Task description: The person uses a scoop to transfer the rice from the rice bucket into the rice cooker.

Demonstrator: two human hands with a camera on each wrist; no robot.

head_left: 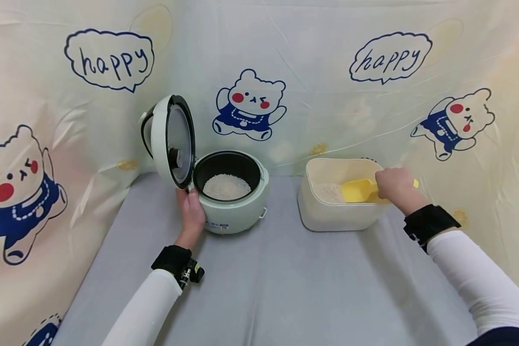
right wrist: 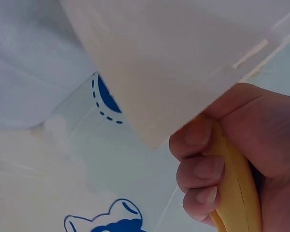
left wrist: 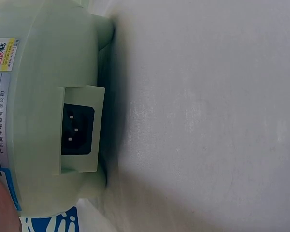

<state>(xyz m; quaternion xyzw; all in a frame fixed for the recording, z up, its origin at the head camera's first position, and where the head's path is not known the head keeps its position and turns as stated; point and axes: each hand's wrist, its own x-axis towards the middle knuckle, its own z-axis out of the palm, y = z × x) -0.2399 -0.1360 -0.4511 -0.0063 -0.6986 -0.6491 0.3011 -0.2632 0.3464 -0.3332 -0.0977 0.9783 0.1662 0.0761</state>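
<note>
One yellow plastic scoop (head_left: 357,191) is reaching into a cream rectangular plastic bin (head_left: 339,218), the right hand (head_left: 397,187) grasping its handle (right wrist: 238,188) over the rim. Grey cloth (head_left: 284,221) is separating the bin from a pale-green rice cooker (head_left: 233,216), whose raised lid (head_left: 159,144) is standing above the left hand (head_left: 192,214) resting unclenched against its side. Two navy-outlined bubbles (head_left: 110,60) are reading "happy".

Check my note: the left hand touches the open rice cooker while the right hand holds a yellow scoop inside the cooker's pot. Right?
Not quite: the head view shows the yellow scoop in the cream container, not the pot. The left hand does touch the open rice cooker, and the right hand holds the scoop.
</note>
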